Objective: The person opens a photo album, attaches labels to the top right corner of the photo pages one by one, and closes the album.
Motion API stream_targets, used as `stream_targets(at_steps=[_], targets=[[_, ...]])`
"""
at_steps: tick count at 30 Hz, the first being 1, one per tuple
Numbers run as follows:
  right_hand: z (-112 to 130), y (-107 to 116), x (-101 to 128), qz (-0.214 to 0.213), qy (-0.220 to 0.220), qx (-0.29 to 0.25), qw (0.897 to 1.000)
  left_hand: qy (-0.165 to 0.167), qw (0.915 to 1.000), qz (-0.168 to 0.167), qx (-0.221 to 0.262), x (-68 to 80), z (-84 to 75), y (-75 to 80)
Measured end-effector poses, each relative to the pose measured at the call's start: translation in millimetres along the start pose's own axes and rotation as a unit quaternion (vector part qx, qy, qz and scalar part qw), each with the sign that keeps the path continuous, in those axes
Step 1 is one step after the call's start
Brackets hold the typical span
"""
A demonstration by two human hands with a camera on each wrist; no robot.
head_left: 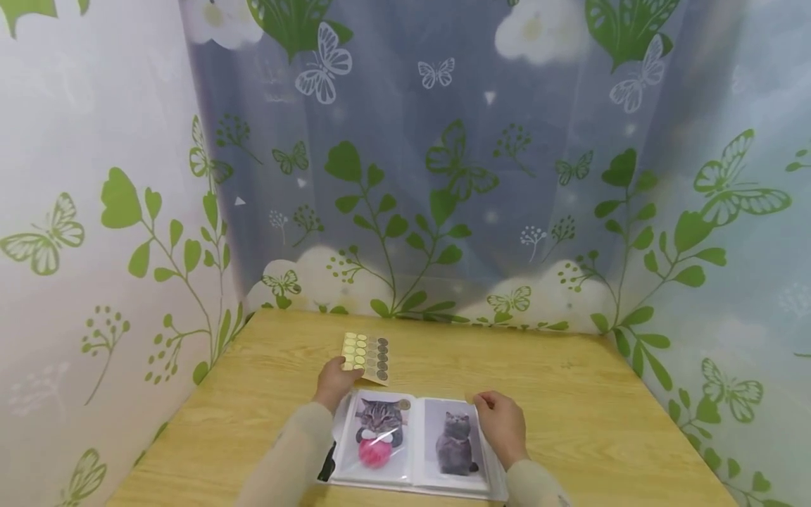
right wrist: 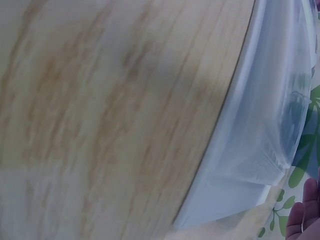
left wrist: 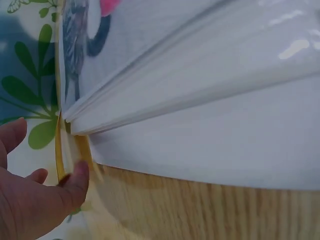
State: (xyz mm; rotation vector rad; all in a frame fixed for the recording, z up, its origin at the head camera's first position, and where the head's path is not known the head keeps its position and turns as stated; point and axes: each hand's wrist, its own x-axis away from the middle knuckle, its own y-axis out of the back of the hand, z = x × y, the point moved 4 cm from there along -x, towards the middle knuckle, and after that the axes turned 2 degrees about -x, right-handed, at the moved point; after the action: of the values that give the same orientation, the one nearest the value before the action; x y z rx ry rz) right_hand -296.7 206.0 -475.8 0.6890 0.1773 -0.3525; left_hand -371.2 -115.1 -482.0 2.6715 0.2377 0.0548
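Note:
A photo album [head_left: 415,486] lies spread on the table, with clear sleeves over its pages. Its left page holds a tabby cat photo [head_left: 380,426] with a pink ball and a small round sticker near the top right corner. On the right page is a grey cat photo [head_left: 454,443]. Beyond the album's upper left corner, my left hand [head_left: 336,384] pinches the lower edge of a sheet of round stickers [head_left: 356,351], yellowish and dark grey. My right hand [head_left: 503,422] is at the right page's upper corner, fingers bent; whether it grips the sleeve is unclear.
The wooden table [head_left: 570,394] extends on both sides of the album and behind it. Curtains [head_left: 405,176] printed with leaves and butterflies hang at the table's back and along both sides. A black patch [head_left: 327,465] shows at the album's lower left edge.

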Motion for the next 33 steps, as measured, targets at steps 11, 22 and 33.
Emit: stream_targets(at_steps=[11,22,33], targets=[[-7.6,5.8,0.1,0.003,0.001,0.005,1.000,-0.030,0.9982,-0.002,-0.052,13.6,0.5,-4.2],[-12.3,5.7,-7.3,0.011,0.005,0.029,0.999,-0.148,0.9751,0.071,-0.149,39.5,-18.5,-29.6],[-19.8,4.0,-12.8,0.029,-0.006,0.036,0.999,-0.229,0.9040,0.188,-0.308,86.1,-29.6,-50.8]])
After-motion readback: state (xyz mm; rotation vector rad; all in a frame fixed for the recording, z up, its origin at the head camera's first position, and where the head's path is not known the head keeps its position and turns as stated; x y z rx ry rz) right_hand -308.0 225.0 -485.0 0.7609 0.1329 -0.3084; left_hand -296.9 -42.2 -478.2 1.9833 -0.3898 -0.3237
